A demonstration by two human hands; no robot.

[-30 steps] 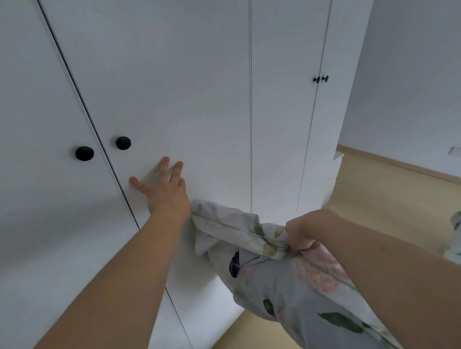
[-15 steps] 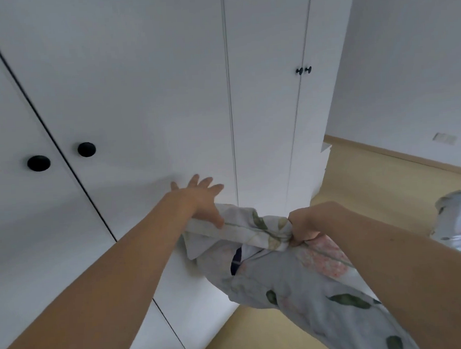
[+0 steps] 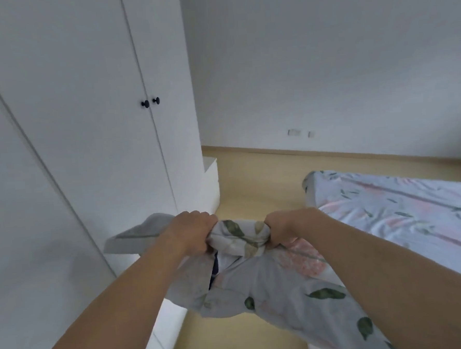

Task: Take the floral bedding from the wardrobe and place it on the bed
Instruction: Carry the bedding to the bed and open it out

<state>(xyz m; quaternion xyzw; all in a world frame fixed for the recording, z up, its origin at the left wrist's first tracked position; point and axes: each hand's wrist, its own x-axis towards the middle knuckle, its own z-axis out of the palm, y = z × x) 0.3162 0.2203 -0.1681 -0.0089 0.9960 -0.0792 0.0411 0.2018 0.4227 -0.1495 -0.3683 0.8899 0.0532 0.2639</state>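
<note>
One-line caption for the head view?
Both hands, left and right, grip floral bedding between closed wardrobe and bed.

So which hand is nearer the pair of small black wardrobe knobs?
Left. The left hand grips the floral bedding below the black knobs; the right hand grips it farther right, toward the bed.

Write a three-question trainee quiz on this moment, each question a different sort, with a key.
1. True or false: both hands grip the floral bedding.
2. Multiple choice: the wardrobe doors are A) shut, B) wide open, C) removed.
3. Fill in: the bed lies to the person's ____ side.

Key:
1. True: the left hand and right hand each clutch a bunched edge.
2. A: the black knobs sit side by side on closed doors.
3. Right.
</note>
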